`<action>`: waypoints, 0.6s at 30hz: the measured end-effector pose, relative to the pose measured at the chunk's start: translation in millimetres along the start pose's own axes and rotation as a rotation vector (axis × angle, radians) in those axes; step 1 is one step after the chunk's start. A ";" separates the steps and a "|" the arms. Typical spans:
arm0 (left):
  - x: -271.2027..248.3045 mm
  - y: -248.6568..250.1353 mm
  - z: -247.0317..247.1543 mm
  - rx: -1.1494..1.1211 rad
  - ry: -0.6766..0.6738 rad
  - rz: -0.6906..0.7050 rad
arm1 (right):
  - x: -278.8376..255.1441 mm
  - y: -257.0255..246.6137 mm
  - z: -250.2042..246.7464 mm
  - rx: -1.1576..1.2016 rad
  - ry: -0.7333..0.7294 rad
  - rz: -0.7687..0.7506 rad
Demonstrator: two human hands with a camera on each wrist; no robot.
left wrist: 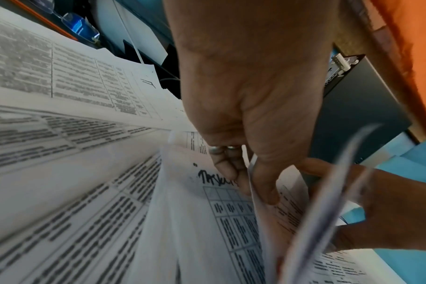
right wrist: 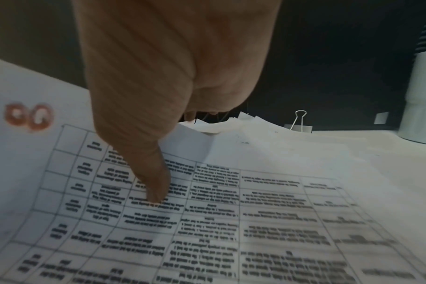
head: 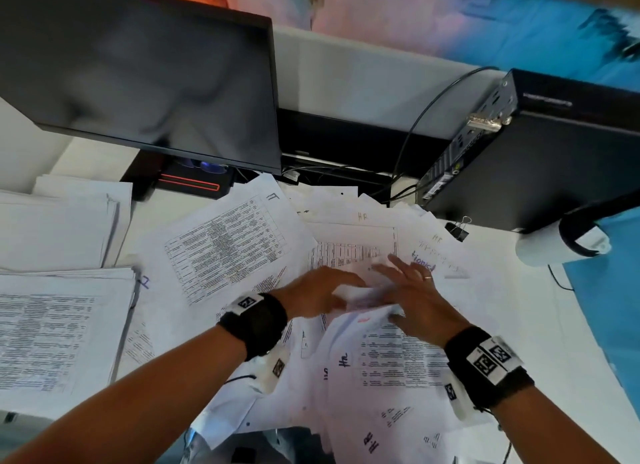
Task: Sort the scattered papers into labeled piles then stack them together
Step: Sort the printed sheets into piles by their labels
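Note:
Printed sheets [head: 228, 245] lie scattered across the white desk, some with handwritten labels. Two neater piles [head: 52, 325] sit at the left. Both hands meet over the middle of the mess. My left hand [head: 322, 290] pinches the edge of a table sheet [left wrist: 195, 211] between thumb and fingers [left wrist: 263, 188]. My right hand [head: 415, 294] holds a printed sheet [right wrist: 207, 221] with a red mark [right wrist: 29, 117] in its corner. Its thumb [right wrist: 156, 182] presses on the printed face, and the sheet's far edge runs in under the palm. A lifted sheet [left wrist: 328, 192] between the hands is blurred.
A dark monitor [head: 138, 76] stands at the back left with glasses [head: 207, 166] under it. A black computer box [head: 536, 159] with cables [head: 415, 124] is at the back right. Near it lie a black binder clip [head: 458, 229] and a white roll [head: 554, 245].

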State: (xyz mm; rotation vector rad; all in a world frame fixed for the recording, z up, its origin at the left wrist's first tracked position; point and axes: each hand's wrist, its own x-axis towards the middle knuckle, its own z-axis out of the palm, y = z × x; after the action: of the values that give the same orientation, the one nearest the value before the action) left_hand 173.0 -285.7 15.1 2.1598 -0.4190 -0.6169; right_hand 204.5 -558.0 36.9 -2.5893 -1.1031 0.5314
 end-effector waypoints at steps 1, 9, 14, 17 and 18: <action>-2.1 1.6 3.2 -0.028 0.006 0.017 | 1.4 2.3 5.0 0.013 -0.006 -0.009; -29.9 -7.7 17.8 0.267 0.315 -0.340 | -30.0 13.3 -2.2 0.371 -0.105 0.370; -37.3 -7.5 9.8 0.242 0.190 -0.420 | -64.2 38.1 1.1 0.729 0.080 0.565; -43.7 -2.3 -1.2 0.009 0.143 -0.478 | -72.9 33.9 12.1 0.836 0.141 0.670; -50.1 0.4 -3.5 -0.100 0.139 -0.495 | -75.4 29.6 16.3 0.869 0.150 0.698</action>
State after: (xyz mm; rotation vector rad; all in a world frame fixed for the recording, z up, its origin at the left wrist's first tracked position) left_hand 133.7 -259.1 31.5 2.2002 0.2286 -0.7303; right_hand 167.8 -631.5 27.7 -2.0748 0.1459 0.7275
